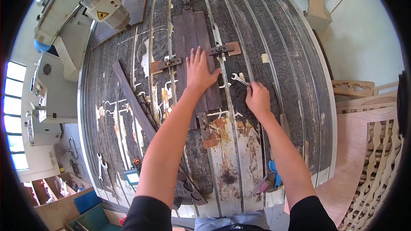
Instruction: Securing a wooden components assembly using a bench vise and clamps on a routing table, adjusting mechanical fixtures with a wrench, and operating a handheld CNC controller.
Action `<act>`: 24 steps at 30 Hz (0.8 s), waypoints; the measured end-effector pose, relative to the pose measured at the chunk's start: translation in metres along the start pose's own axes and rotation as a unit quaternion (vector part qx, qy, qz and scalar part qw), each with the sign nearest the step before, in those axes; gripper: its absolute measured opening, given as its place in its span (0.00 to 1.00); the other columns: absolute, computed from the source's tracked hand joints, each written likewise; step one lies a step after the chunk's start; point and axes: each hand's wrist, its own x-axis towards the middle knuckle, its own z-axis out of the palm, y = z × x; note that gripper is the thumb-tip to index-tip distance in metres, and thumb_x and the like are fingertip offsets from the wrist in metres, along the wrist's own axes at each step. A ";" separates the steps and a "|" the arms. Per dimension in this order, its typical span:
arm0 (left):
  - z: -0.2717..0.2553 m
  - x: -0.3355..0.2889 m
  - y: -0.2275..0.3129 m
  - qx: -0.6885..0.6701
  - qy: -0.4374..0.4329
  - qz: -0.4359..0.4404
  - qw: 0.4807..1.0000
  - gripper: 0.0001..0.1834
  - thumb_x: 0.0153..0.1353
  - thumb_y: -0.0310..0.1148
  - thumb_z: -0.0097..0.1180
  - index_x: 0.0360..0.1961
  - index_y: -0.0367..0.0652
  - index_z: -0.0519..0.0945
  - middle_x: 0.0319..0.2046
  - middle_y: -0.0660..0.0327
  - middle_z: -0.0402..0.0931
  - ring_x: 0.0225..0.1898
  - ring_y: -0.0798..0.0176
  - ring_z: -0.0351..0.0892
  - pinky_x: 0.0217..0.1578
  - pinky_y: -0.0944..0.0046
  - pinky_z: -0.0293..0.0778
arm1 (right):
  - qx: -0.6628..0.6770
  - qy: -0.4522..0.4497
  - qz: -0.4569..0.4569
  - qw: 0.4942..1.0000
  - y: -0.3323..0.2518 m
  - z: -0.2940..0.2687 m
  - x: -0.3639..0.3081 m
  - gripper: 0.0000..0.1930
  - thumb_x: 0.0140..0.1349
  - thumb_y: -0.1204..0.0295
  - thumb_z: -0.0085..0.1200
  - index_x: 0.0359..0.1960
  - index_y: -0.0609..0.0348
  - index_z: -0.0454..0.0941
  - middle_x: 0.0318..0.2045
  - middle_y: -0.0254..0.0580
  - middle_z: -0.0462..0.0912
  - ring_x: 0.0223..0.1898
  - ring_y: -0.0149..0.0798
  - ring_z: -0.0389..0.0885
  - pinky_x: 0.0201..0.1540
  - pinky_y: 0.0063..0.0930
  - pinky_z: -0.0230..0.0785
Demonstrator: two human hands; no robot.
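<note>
Dark brown wooden boards (188, 32) lie side by side on a grooved machine bed (299, 98). My left hand (198, 72) rests flat on them, fingers spread. In my right hand (258, 99), closed round its shank, is a metal open-end wrench (240, 79), its jaw pointing toward the boards. Clamps hold the boards around their edges: a left clamp (170, 63), a right clamp (220, 50), a far clamp (186, 3) and a near clamp (204, 123). Small wood pieces sit under some of them. The wrench is apart from the clamps.
A machine spindle (112, 15) hangs at the far left. A loose dark strip (127, 84) slants left of the boards. Wrenches (100, 167) lie near the left edge, a blue-handled tool (275, 173) by my right forearm. Cut-out wooden panels (372, 158) stand at right.
</note>
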 end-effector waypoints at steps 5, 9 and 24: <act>0.019 0.031 -0.024 0.065 -0.068 0.025 0.995 0.45 0.53 0.52 0.62 0.70 0.47 0.62 0.73 0.54 0.54 0.76 0.43 0.45 0.70 0.29 0.42 | -0.024 0.006 0.044 0.999 -0.016 0.004 0.000 0.06 0.60 0.75 0.55 0.34 0.66 0.77 0.34 0.58 0.81 0.37 0.61 0.81 0.40 0.52 0.73; 0.024 0.036 -0.029 0.095 -0.086 0.062 0.990 0.42 0.53 0.53 0.60 0.70 0.57 0.65 0.73 0.58 0.55 0.76 0.45 0.45 0.69 0.26 0.41 | -0.005 -0.012 0.050 0.999 -0.010 0.002 0.010 0.06 0.61 0.74 0.55 0.34 0.66 0.77 0.34 0.59 0.81 0.37 0.62 0.81 0.40 0.53 0.73; 0.016 0.049 -0.040 0.069 -0.098 0.108 0.987 0.37 0.49 0.51 0.62 0.62 0.51 0.73 0.72 0.61 0.58 0.75 0.49 0.48 0.68 0.23 0.40 | 0.031 -0.111 -0.079 0.990 -0.004 -0.012 0.170 0.08 0.59 0.69 0.57 0.33 0.61 0.82 0.26 0.56 0.83 0.31 0.58 0.82 0.38 0.47 0.73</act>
